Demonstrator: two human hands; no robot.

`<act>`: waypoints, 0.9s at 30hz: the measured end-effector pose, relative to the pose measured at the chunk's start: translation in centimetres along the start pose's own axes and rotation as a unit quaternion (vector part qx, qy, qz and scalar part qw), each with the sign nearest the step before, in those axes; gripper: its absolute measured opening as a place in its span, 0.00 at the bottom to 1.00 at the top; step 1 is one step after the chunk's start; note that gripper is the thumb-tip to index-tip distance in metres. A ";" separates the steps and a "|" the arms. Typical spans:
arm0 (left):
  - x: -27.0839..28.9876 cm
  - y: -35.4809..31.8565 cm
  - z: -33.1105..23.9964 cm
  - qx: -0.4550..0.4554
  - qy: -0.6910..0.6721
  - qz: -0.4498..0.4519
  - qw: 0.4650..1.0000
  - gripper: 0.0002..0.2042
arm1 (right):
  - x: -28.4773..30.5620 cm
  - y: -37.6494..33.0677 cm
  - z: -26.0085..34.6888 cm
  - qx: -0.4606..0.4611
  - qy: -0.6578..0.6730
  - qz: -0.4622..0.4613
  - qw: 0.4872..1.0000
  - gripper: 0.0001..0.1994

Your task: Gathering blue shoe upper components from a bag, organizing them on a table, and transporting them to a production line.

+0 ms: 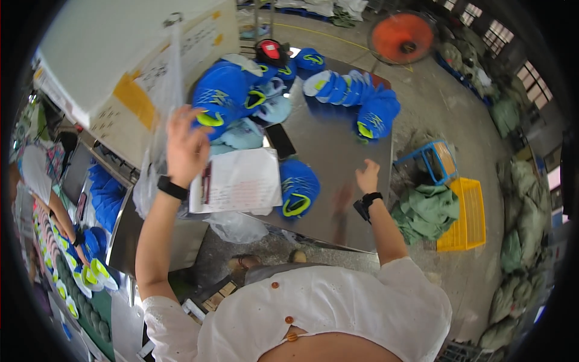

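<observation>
My left hand (187, 146) is raised at the left end of the metal table, fingers loosely bent and apart. It overlaps the edge of a large blue shoe upper (221, 90) with a lime-green opening; whether they touch I cannot tell. Over the table's right side, my right hand (367, 177) hangs with fingers apart and nothing in them. Beyond it lies another blue upper (379, 112), beside a row of stacked blue uppers (344, 88). One single blue upper (298, 188) sits near the front edge, next to a written paper sheet (241, 181).
A black phone (280, 141) and pale blue uppers (274, 110) lie on the metal table (322, 154). Clear plastic bags (236, 228) hang at the front. Right of the table are a blue stool (443, 161), yellow crate (473, 211) and green cloth (427, 211). Another person works far left.
</observation>
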State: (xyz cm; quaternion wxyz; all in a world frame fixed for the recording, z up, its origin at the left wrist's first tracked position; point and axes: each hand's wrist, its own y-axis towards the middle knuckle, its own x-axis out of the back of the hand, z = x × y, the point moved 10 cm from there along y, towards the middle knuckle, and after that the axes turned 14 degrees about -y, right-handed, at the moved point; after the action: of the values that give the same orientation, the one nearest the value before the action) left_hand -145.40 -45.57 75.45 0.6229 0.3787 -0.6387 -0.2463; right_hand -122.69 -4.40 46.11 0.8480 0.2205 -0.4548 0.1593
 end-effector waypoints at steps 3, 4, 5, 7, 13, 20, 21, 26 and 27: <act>-10.0 1.5 -6.4 -0.070 -0.075 0.124 0.987 0.12 | -3.3 -2.1 -9.6 -0.046 -0.068 0.065 0.995 0.22; -11.5 1.8 -7.1 -0.058 -0.092 0.134 0.985 0.12 | -4.4 -2.7 -10.0 0.008 -0.122 0.117 0.986 0.23; -13.3 2.4 -7.5 -0.046 -0.111 0.144 0.982 0.11 | -5.5 -2.9 -10.5 0.060 -0.176 0.168 0.968 0.24; -16.3 3.0 -6.7 -0.026 -0.132 0.159 0.978 0.12 | -4.8 -1.9 -10.2 0.038 -0.149 0.187 0.970 0.26; -27.7 4.5 0.4 0.059 -0.180 0.223 0.956 0.17 | -4.6 0.7 -9.5 -0.052 -0.115 0.228 0.965 0.31; -44.6 2.5 4.8 0.137 -0.225 0.311 0.913 0.27 | -7.5 7.3 -3.4 0.047 -0.223 0.280 0.933 0.34; -46.9 1.9 4.9 0.151 -0.231 0.322 0.906 0.28 | -8.4 8.7 -2.9 0.066 -0.226 0.271 0.933 0.34; -51.4 2.7 7.4 0.219 -0.201 0.339 0.893 0.31 | -11.8 14.2 0.6 0.094 -0.276 0.221 0.931 0.32; -52.1 3.3 8.1 0.231 -0.190 0.330 0.895 0.31 | -12.4 15.1 0.2 0.090 -0.300 0.211 0.926 0.32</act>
State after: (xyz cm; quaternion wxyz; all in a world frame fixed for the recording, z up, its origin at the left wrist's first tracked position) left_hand -157.24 -3.73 45.50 0.4301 0.2257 -0.8720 0.0606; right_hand -136.58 7.56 39.20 0.5953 0.2319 -0.7078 0.3015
